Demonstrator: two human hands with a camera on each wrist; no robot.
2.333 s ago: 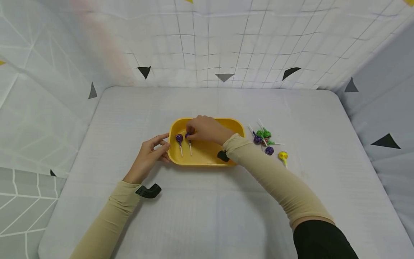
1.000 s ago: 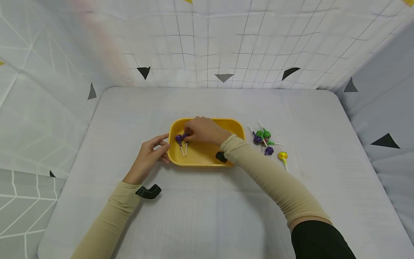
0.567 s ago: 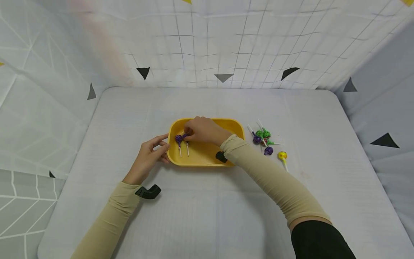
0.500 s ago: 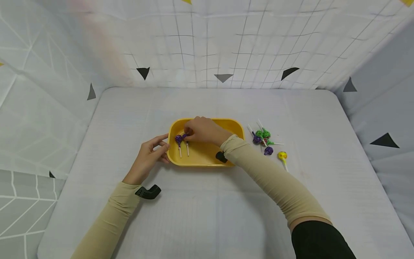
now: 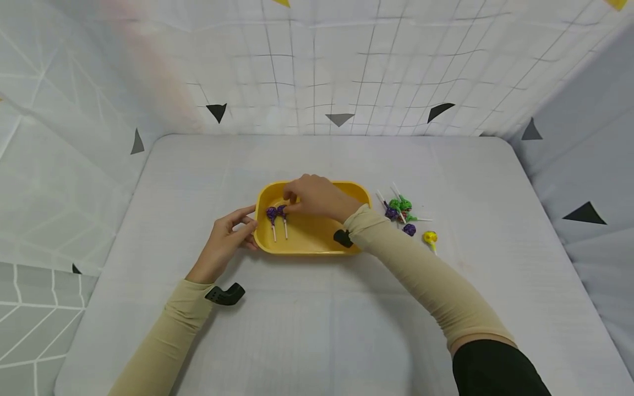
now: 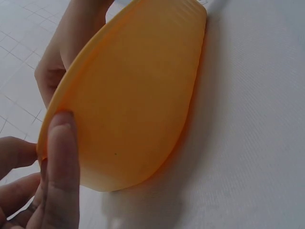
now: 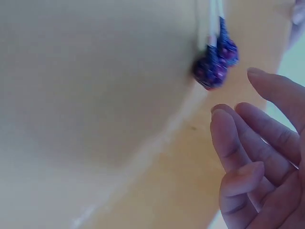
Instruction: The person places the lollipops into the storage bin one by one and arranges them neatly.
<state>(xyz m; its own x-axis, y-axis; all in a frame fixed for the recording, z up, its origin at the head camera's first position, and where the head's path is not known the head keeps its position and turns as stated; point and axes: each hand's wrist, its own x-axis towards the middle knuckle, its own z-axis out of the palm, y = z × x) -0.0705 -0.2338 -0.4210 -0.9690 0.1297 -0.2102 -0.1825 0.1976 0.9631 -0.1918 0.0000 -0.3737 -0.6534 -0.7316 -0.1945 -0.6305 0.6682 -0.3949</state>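
Two purple-wrapped lollipops (image 5: 272, 213) lie side by side at the left end of a yellow tray (image 5: 317, 253), their white sticks toward the person. In the right wrist view the lollipop heads (image 7: 209, 71) are close together. My right hand (image 5: 319, 197) is over the tray just right of them, its fingers parted and holding nothing. At the tray's left end, my left hand (image 5: 225, 242) touches the wall and rim. In the left wrist view its thumb (image 6: 63, 152) lies along the outer wall, with another fingertip right at the rim.
To the right of the tray, a loose cluster of green and purple lollipops (image 5: 400, 206) lies on the white table (image 5: 277, 335), sticks pointing various ways. A purple lollipop (image 5: 409, 229) and a yellow lollipop (image 5: 430, 237) lie nearer the person. White cloth walls surround the table.
The second purple lollipop has moved left, close beside the first, with both sticks now lined up. My right hand has let go of it and drawn slightly right. The left hand has stayed put.
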